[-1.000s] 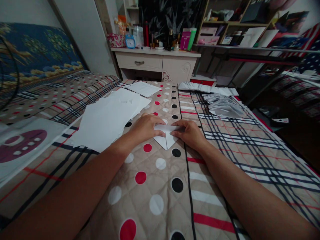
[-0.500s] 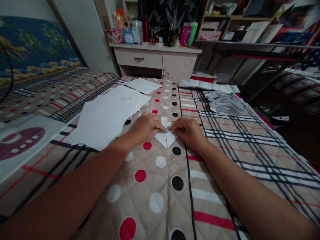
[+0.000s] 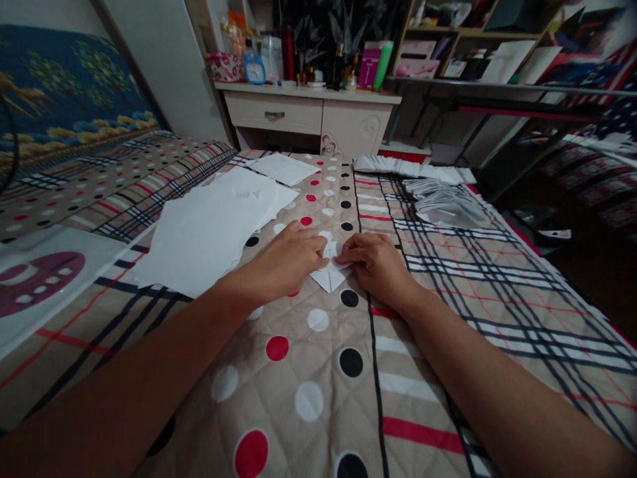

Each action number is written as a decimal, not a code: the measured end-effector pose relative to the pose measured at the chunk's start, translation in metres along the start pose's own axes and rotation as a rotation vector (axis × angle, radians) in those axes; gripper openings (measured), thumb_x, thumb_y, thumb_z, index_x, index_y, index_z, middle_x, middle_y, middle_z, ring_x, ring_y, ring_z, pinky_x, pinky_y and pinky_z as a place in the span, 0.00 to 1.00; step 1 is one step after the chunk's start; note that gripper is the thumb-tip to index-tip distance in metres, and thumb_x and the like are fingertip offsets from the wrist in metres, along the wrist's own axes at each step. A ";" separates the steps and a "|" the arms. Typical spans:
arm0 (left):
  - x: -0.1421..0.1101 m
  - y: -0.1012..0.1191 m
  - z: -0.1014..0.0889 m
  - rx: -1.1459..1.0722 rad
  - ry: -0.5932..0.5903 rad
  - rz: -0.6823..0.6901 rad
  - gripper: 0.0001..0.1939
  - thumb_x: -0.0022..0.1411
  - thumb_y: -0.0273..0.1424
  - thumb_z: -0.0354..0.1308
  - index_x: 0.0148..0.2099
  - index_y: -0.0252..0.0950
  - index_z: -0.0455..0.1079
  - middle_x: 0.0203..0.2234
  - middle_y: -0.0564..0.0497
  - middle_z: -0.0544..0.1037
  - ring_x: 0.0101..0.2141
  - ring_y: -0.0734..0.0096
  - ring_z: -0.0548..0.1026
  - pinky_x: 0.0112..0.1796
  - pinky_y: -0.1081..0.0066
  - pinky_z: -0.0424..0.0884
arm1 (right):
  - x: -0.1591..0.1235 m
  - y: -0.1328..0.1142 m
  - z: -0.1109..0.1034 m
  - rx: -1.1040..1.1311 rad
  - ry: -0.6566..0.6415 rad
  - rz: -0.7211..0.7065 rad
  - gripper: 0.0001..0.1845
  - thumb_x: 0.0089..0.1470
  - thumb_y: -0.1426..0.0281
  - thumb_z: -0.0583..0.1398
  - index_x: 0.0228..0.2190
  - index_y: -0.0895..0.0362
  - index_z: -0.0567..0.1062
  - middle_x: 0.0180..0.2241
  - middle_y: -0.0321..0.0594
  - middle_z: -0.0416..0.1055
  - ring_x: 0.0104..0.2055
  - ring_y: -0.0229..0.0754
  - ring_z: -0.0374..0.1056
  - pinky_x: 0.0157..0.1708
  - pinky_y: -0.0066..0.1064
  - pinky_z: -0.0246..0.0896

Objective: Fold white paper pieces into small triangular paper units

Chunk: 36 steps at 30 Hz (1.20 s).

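Observation:
A small folded sheet of white paper point(image 3: 329, 280) lies on the dotted bedspread, its lower corner pointing towards me. My left hand point(image 3: 293, 255) presses on its left side with bent fingers, the thumb near the paper's middle. From the right, my right hand point(image 3: 372, 260) pinches the paper's edge between thumb and fingers. Printed marks show on the strip between the two hands. Both hands cover the paper's side corners. Left of my left hand is a spread pile of white paper sheets point(image 3: 209, 226).
Behind the pile lies a smaller paper stack point(image 3: 283, 168). Folded paper pieces point(image 3: 442, 202) and a long white row of paper point(image 3: 413, 168) sit at the far right. A plastic bag with a purple print point(image 3: 44, 282) is at left. Beyond the bed stands a white dresser point(image 3: 279, 116).
The paper's upper edge has been folded down towards me, and printed marks now show. My left hand has shifted slightly over the fold; my right hand stays at the right edge.

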<state>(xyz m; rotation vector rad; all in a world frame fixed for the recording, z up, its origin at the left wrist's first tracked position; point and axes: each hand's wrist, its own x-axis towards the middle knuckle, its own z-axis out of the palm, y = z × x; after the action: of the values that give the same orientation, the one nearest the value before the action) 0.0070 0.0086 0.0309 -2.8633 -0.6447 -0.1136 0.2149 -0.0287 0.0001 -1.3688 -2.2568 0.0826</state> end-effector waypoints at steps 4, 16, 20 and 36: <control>0.002 0.018 -0.013 0.088 -0.072 -0.036 0.10 0.57 0.24 0.57 0.40 0.34 0.77 0.37 0.44 0.76 0.44 0.54 0.70 0.49 0.55 0.57 | 0.000 -0.002 0.000 -0.009 -0.007 -0.001 0.20 0.50 0.84 0.57 0.33 0.50 0.83 0.35 0.39 0.76 0.40 0.43 0.69 0.45 0.38 0.54; 0.014 0.065 -0.016 0.163 -0.209 -0.187 0.09 0.59 0.20 0.55 0.35 0.34 0.77 0.31 0.41 0.79 0.37 0.57 0.73 0.37 0.62 0.61 | -0.004 0.006 -0.002 0.086 0.066 0.065 0.21 0.41 0.83 0.57 0.36 0.56 0.81 0.37 0.41 0.76 0.40 0.44 0.70 0.43 0.35 0.59; 0.015 0.067 -0.013 0.154 -0.231 -0.187 0.10 0.59 0.20 0.55 0.35 0.34 0.78 0.32 0.39 0.79 0.37 0.55 0.73 0.35 0.61 0.61 | -0.006 0.012 -0.009 0.058 0.071 0.143 0.20 0.36 0.81 0.58 0.34 0.59 0.79 0.34 0.41 0.75 0.37 0.44 0.69 0.40 0.34 0.60; 0.015 0.065 -0.014 0.133 -0.177 -0.174 0.09 0.57 0.19 0.57 0.33 0.34 0.77 0.30 0.41 0.80 0.37 0.57 0.74 0.36 0.63 0.63 | -0.001 -0.013 0.002 0.082 0.071 0.098 0.11 0.53 0.77 0.59 0.34 0.56 0.81 0.33 0.41 0.76 0.36 0.42 0.70 0.39 0.32 0.60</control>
<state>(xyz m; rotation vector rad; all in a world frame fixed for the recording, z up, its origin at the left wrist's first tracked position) 0.0486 -0.0454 0.0343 -2.7058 -0.8994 0.1528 0.2037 -0.0359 0.0024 -1.4158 -2.1046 0.1558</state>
